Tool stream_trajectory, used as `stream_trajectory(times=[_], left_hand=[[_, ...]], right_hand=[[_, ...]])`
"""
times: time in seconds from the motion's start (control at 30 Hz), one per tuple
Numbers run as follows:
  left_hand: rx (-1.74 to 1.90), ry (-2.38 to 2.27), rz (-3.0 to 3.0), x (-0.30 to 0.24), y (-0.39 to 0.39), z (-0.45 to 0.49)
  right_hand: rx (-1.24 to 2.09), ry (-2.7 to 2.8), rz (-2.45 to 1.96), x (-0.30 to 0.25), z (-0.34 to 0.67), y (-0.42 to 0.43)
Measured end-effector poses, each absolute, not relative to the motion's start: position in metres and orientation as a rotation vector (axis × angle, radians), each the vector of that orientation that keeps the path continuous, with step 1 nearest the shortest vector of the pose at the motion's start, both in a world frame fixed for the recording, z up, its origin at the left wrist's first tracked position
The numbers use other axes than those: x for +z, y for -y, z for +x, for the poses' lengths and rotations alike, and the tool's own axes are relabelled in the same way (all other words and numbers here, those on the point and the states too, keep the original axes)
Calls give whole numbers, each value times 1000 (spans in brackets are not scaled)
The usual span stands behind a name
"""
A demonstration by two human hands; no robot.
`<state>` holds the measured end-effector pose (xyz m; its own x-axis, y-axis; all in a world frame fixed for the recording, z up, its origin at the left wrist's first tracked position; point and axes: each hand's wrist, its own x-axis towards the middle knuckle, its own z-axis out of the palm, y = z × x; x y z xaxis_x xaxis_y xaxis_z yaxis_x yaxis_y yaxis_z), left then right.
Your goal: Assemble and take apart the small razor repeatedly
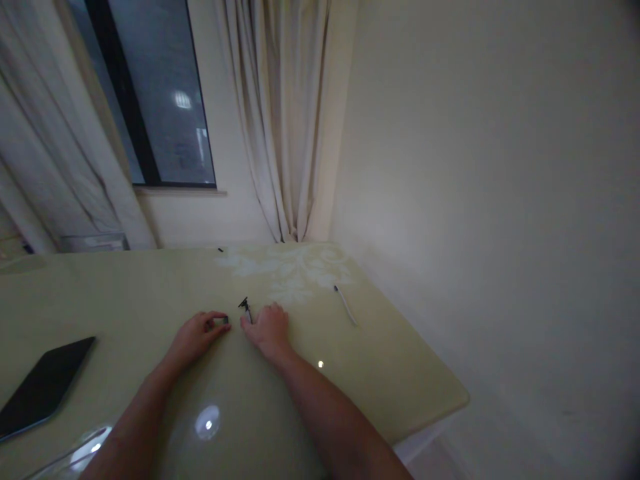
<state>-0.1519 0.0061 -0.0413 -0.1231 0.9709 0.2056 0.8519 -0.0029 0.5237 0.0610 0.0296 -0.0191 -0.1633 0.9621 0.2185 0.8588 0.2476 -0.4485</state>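
In the head view, my left hand (196, 339) pinches a small dark grey piece (225, 320) between thumb and fingertips, just above or on the tabletop. Its exact kind is too small to make out. My right hand (270, 328) is closed around the grey handle of what looks like a razor (247, 309), its black head pointing up and away from me. A short gap separates the two hands. To the right of my right hand lies a toothbrush (346, 307) with a white handle and dark bristles, touched by neither hand.
The pale glossy table (395, 373) has a white floral pattern and ends at a rounded corner on the right, near the wall. A dark flat tablet-like device (47, 383) lies at left. A tiny black object (221, 250) sits at the far edge, below curtains (285, 120).
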Motion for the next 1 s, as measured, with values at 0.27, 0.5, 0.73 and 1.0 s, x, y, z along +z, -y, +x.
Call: stream_trajectory(times=[0.27, 0.5, 0.73, 1.0], left_hand=[[816, -2151, 1924, -35, -8, -155], [521, -2270, 1966, -20, 12, -72], [298, -2301, 2059, -18, 18, -51], [309, -2355, 2007, -18, 18, -57]], right_hand=[[-149, 1789, -1942, -1, 227, -74], [145, 1925, -1914, -11, 236, -70], [348, 2096, -1530, -17, 114, -48], [429, 2143, -1353, -31, 93, -29]])
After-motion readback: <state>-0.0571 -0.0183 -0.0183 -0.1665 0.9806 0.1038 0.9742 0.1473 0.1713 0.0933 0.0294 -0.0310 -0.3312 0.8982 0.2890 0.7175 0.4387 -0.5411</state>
